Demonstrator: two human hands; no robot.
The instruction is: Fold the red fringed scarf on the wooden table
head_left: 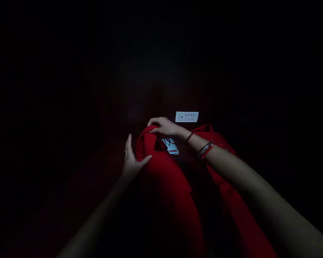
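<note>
A red cloth, perhaps a garment, runs from the middle of the head view down toward me, with a folded upper end. My right hand pinches the top of that fold between thumb and fingers. On the fold's left side is my left hand, fingers raised and thumb stretched out across the cloth, well apart. It looks spread against the cloth rather than closed on it. Just below my right wrist lies a phone with a pale lit screen, partly covered by dark cords.
A white socket panel shows beyond my right hand. More red fabric lies to the right, partly under my right forearm. Darkness hides most of the surroundings.
</note>
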